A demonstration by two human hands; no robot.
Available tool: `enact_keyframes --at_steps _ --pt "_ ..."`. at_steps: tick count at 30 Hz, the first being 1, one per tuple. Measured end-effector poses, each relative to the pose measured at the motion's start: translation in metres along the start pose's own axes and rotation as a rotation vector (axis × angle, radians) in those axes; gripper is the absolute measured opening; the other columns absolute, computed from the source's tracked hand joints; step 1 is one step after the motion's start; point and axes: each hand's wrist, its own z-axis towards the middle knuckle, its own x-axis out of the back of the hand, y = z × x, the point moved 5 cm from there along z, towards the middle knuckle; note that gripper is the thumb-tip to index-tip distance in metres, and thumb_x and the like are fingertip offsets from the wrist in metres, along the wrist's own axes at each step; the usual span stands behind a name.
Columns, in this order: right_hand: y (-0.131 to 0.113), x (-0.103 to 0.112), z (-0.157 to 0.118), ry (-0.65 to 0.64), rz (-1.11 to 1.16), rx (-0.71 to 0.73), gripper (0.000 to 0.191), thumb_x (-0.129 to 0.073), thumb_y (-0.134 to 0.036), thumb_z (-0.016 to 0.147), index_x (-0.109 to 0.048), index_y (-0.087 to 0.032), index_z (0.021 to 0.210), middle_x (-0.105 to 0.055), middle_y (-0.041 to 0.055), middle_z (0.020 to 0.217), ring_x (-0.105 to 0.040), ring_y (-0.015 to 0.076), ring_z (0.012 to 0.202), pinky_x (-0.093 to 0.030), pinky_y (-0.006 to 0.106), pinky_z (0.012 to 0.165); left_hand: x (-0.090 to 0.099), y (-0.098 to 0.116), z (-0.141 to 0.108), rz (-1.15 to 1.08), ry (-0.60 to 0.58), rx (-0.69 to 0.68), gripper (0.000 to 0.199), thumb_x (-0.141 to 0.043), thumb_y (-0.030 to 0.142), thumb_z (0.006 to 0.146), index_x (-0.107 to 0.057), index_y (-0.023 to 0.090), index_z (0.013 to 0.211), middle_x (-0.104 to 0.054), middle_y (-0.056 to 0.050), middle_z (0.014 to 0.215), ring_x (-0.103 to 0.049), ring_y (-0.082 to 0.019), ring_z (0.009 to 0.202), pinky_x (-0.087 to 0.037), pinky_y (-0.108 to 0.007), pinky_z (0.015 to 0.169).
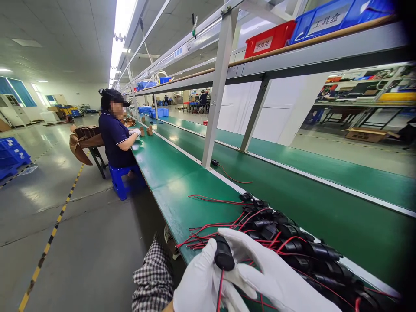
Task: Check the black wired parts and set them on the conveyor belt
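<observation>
In white gloves, my left hand [196, 279] and my right hand [269, 271] close around one black cylindrical part [224, 255] at the bench's front edge. A red and black wire pair [220, 286] hangs from its lower end, passing in front of my left palm. My thumbs and fingers press it from both sides. Just beyond and to the right of my right hand lies a heap of similar black cylindrical parts [271, 229]. Their red and black wires [208, 227] spread leftward over the green bench top. Parts of the heap are hidden behind my right hand.
The green bench [175, 173] runs away from me beside a conveyor belt [292, 190]. A metal post [218, 95] rises between them, under a shelf with red [269, 39] and blue bins [325, 21]. Further along, a gloved co-worker [113, 134] sits on a blue stool [119, 182].
</observation>
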Motion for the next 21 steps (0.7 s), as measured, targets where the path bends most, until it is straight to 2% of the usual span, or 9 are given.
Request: enact_keyframes --at_steps 3,5,7,11,13,15,18,21 --pt "0.002 -0.003 0.003 0.009 -0.014 -0.007 0.055 -0.057 -0.038 0.087 -0.051 -0.018 0.137 -0.059 0.0131 0.136 -0.056 0.0263 0.124 -0.043 0.044 0.11 0.002 -0.005 -0.002 0.01 0.081 0.185 0.094 -0.006 0.078 0.088 -0.067 0.007 0.079 -0.063 -0.008 0.055 -0.052 -0.012 0.032 -0.032 -0.021 0.029" --pt "0.001 -0.003 0.004 0.033 -0.009 -0.001 0.053 -0.056 -0.037 0.086 -0.053 -0.017 0.135 -0.06 0.013 0.136 -0.057 0.0259 0.124 -0.044 0.044 0.11 0.003 -0.006 -0.003 -0.006 0.139 0.204 0.093 -0.006 0.079 0.087 -0.065 0.009 0.074 -0.061 -0.006 0.052 -0.048 -0.01 0.03 -0.029 -0.02 0.029" --pt "-0.001 -0.002 0.004 0.054 -0.01 0.003 0.053 -0.056 -0.037 0.084 -0.055 -0.017 0.133 -0.061 0.0127 0.133 -0.059 0.0258 0.122 -0.046 0.043 0.108 0.002 -0.006 -0.003 -0.01 0.141 0.168 0.087 -0.017 0.08 0.088 -0.066 0.009 0.08 -0.062 -0.005 0.053 -0.049 -0.009 0.032 -0.03 -0.019 0.032" --pt "-0.006 0.001 0.002 0.121 -0.157 -0.014 0.053 -0.051 -0.031 0.079 -0.057 -0.016 0.129 -0.065 0.0118 0.128 -0.062 0.0268 0.118 -0.051 0.043 0.104 -0.003 -0.002 -0.001 0.018 0.135 0.023 0.072 -0.039 0.076 0.087 -0.064 0.01 0.101 -0.064 -0.002 0.058 -0.052 -0.009 0.039 -0.035 -0.018 0.04" --pt "-0.01 0.003 -0.003 0.224 -0.304 0.092 0.054 -0.05 -0.025 0.078 -0.055 -0.019 0.131 -0.065 0.0098 0.128 -0.062 0.0259 0.117 -0.052 0.043 0.103 -0.005 0.007 -0.003 0.107 0.131 -0.097 0.069 -0.05 0.074 0.083 -0.062 0.011 0.105 -0.066 -0.003 0.067 -0.05 -0.008 0.04 -0.036 -0.019 0.041" --pt "-0.015 0.004 -0.009 0.32 -0.44 0.282 0.055 -0.051 -0.021 0.082 -0.048 -0.024 0.137 -0.062 0.0075 0.13 -0.06 0.0237 0.119 -0.052 0.041 0.104 -0.008 0.021 -0.008 0.293 0.124 -0.2 0.064 -0.063 0.069 0.079 -0.061 0.01 0.103 -0.067 -0.004 0.075 -0.052 -0.008 0.044 -0.039 -0.02 0.044" --pt "-0.016 0.003 -0.016 0.308 -0.527 0.463 0.071 -0.055 -0.017 0.081 -0.032 -0.028 0.147 -0.054 0.0067 0.137 -0.054 0.0219 0.126 -0.049 0.036 0.106 -0.01 0.044 -0.019 0.569 0.138 -0.312 0.054 -0.077 0.055 0.074 -0.061 0.013 0.103 -0.067 -0.004 0.088 -0.061 -0.012 0.065 -0.05 -0.025 0.066" --pt "-0.017 0.008 -0.016 0.273 -0.477 0.476 0.079 -0.053 -0.013 0.074 -0.029 -0.028 0.148 -0.052 0.0058 0.137 -0.053 0.0204 0.127 -0.05 0.03 0.105 -0.01 0.061 -0.028 0.785 0.163 -0.42 0.044 -0.081 0.042 0.074 -0.066 0.02 0.108 -0.068 -0.003 0.106 -0.062 -0.019 0.099 -0.046 -0.031 0.093"
